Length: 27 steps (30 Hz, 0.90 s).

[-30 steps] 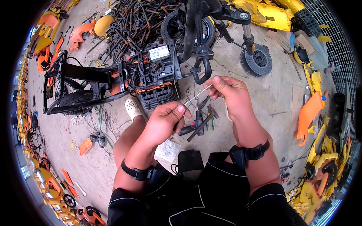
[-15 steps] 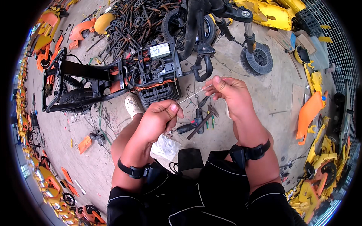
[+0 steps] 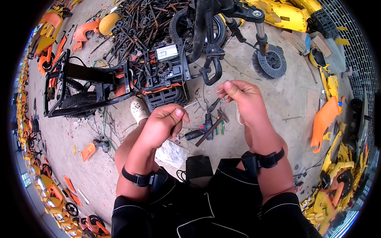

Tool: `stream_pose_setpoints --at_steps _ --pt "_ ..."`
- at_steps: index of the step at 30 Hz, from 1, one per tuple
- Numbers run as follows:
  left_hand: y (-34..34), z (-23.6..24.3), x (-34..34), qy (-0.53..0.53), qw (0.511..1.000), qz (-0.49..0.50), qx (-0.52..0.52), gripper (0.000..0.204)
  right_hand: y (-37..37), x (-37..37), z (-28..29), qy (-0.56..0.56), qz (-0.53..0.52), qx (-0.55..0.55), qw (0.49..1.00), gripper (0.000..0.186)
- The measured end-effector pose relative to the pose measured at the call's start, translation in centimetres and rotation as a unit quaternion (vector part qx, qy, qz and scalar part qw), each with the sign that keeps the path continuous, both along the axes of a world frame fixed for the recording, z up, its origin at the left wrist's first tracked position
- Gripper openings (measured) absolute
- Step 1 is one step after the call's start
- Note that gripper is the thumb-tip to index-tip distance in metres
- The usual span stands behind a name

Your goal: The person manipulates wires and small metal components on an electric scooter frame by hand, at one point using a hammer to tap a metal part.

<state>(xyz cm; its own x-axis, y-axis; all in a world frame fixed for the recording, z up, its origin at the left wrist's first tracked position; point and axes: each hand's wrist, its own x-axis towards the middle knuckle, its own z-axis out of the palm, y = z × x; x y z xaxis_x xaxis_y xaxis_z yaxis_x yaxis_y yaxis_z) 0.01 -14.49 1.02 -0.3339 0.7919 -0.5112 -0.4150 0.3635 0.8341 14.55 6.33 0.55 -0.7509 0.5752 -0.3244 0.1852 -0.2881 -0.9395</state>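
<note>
My left hand (image 3: pixel 169 123) is curled closed around a thin white strip (image 3: pixel 191 104), whose free end points up and to the right. My right hand (image 3: pixel 236 96) is raised to the right of it, fingertips pinched loosely; whether anything is between them I cannot make out. Below and between my hands lie a cordless drill (image 3: pixel 207 125), a hammer (image 3: pixel 221 118), green-handled pliers (image 3: pixel 223 127) and a white plastic bag (image 3: pixel 173 154) on the floor. Above them stands a stripped black vehicle frame (image 3: pixel 91 77) with a curved black tube (image 3: pixel 217 75).
A heap of rusty metal rods (image 3: pixel 131 23), a finned grey disc (image 3: pixel 270 62), orange panels (image 3: pixel 323 121) and piled yellow body parts (image 3: pixel 287 18) surround the frame. A brick wall (image 3: pixel 353 55) curves at the right; rows of orange-yellow vehicles (image 3: pixel 51 190) line the left.
My left hand has moved left and slightly up, away from my right hand. The white strip no longer visibly spans the gap to my right fingertips.
</note>
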Motion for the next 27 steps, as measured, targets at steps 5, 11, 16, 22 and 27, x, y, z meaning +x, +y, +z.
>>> stream_pose_setpoints --at_steps 5,11,16,22,27 --pt "0.1 1.0 -0.6 0.056 0.998 0.03 0.025 0.03 0.5 0.4 0.2 0.013 0.021 0.027 0.999 0.018" --pt "-0.2 0.9 -1.1 0.068 0.995 0.064 0.047 0.028 0.8 0.6 0.5 0.025 0.02 0.074 0.997 0.016" --pt "-0.1 1.1 -1.3 0.075 0.993 0.064 0.061 0.027 1.0 0.5 0.5 0.02 0.049 0.149 0.987 0.013" --pt "-0.6 1.2 -1.6 0.095 0.992 0.016 0.076 0.028 0.8 -0.3 0.6 0.019 0.039 0.196 0.98 0.011" --pt "-0.8 1.6 -1.3 0.118 0.986 -0.03 0.115 0.022 0.7 -0.6 0.2 0.019 0.026 0.243 0.969 0.008"
